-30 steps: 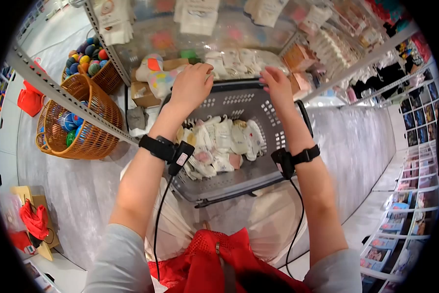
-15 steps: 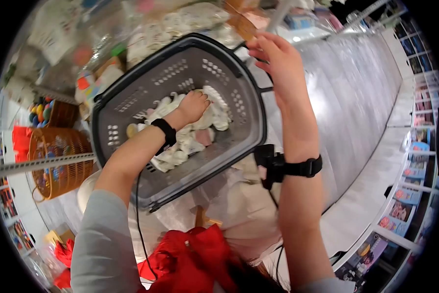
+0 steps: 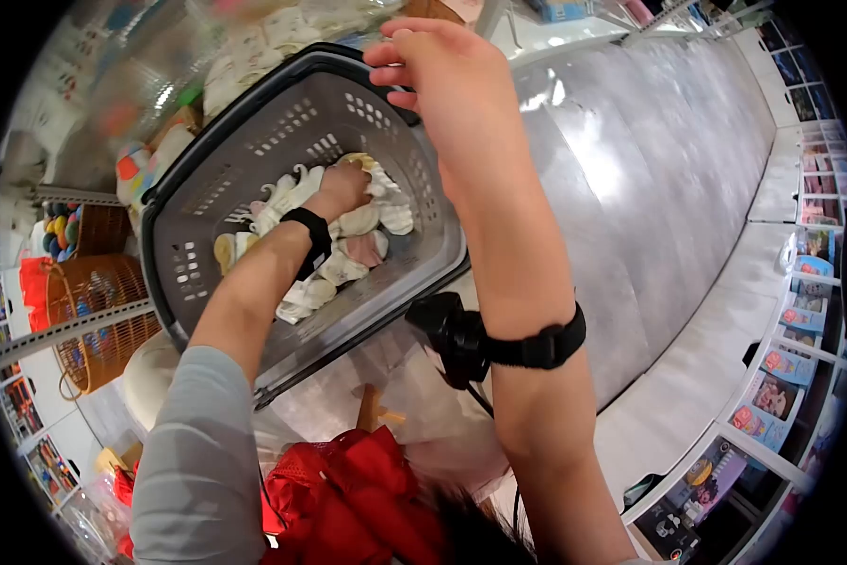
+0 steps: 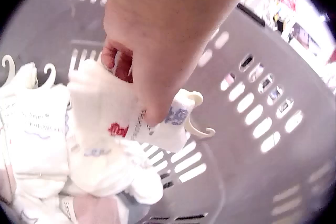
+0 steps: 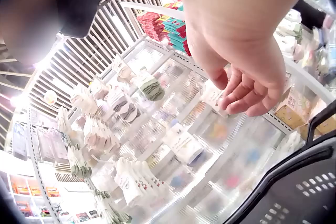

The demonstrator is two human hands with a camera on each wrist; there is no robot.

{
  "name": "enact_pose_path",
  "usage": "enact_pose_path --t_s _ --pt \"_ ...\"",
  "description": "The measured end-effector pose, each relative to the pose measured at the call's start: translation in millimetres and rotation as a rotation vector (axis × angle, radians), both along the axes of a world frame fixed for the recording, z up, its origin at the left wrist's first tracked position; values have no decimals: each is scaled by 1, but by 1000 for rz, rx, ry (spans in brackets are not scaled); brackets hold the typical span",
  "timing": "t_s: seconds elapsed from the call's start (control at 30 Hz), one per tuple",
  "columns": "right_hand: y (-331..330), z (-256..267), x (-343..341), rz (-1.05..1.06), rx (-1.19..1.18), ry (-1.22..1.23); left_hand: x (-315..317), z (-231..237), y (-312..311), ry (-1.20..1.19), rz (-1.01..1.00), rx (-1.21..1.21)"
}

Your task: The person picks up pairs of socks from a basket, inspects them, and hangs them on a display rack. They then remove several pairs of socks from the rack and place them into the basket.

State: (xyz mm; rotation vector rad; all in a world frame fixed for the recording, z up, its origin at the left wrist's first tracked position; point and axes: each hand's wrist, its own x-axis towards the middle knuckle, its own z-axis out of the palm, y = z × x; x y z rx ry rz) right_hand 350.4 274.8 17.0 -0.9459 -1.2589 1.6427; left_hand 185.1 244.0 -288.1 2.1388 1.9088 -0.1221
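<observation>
My left hand [image 3: 346,185] reaches down into a grey plastic basket [image 3: 230,174] and pinches a pair of white socks [image 4: 97,95] at their cuff. In the left wrist view the thumb lies on the printed cuff, beside a small plastic hook [image 4: 198,127]. More white socks [image 4: 39,145] lie under and beside that pair, some with hooks, one with a pink part. My right hand [image 3: 447,71] is raised over the basket's far right rim, fingers loosely bent. Nothing is in its grasp in the right wrist view.
Racks of hanging socks [image 5: 134,179] stand beyond the basket. Wicker baskets [image 3: 103,311] of balls are at the left, behind a white perforated post [image 3: 75,330]. Grey floor [image 3: 631,188] stretches to the right, up to shelves of boxed goods [image 3: 772,386].
My left hand has gone down from above the basket into the socks and now grips a pair. The right hand has moved left over the rim. The view has swung right.
</observation>
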Motion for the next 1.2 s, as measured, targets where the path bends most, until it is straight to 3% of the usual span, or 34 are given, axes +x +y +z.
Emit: enact_pose_path --t_s 0.03,0.13,0.17,0.23,0.3,0.33,0.43,0.5,0.57,0.67,0.77,0.83,0.93,1.1,1.2 --pt "0 -1 -3 5 -15 6 -13 20 -5 -20 -23 50" --pt "-1 -6 -18 16 -70 28 -50 88 -17 -424 365 -268" --pt "-3 -8 -24 9 -88 37 -60 109 -31 -695 502 -308" --pt "-8 -10 -38 -28 -80 55 -55 192 -67 -1013 765 -289" --pt "-18 -11 -54 22 -56 17 -63 234 -104 -1220 833 -155" --pt "-21 -13 -61 134 13 -114 -67 245 -119 -1326 858 -87" --pt "-51 -6 -83 369 -65 -208 -70 254 -150 -1519 847 208" --pt "-69 -11 -97 561 -68 -191 -72 253 -155 -1576 839 258" --pt "-79 -32 -115 483 33 -172 -74 244 -152 -1642 794 289" --pt "-80 -52 -133 342 234 -327 -70 249 -149 -1717 861 293" --pt "-78 -45 -143 464 92 -260 -73 249 -143 -1812 970 348" --pt "-81 -38 -145 434 5 -239 -70 250 -138 -1862 1061 372" --pt "-82 -29 -144 333 -176 -226 -62 248 -132 -1930 1026 387" --pt "-77 -28 -141 334 -134 -148 -66 251 -128 -1976 855 450" --pt "-76 -19 -138 415 -130 -129 -65 259 -130 -2015 917 518"
